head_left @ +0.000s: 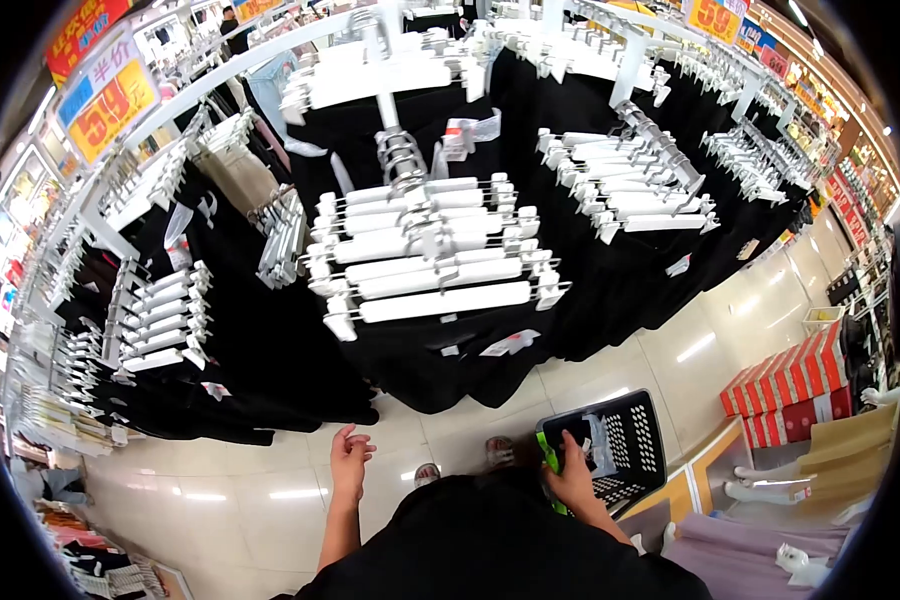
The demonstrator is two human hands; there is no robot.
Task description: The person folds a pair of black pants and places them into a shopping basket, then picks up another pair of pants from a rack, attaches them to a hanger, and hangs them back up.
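Note:
My left hand (pixel 351 466) is raised over the floor in front of the black trousers, fingers loosely curled and apart, holding nothing. At my right side hangs a dark shopping basket (pixel 634 430) with holes in its walls. My right hand (pixel 572 478) is closed at its green handle (pixel 547 452), though the fingers underneath are hidden. Inside the basket, close to my thumb, lie a dark item and a clear plastic package (pixel 600 446). Black trousers (pixel 430 345) hang ahead of me from white clip hangers (pixel 445 302), with paper tags at the waistbands.
White rails (pixel 260 62) carry more black garments (pixel 240 330) to both sides. Price signs (pixel 107 97) stand above. At right are red boxes (pixel 795 375) and a low display with mannequin parts (pixel 800 565). Shiny tiled floor (pixel 260 480) runs between.

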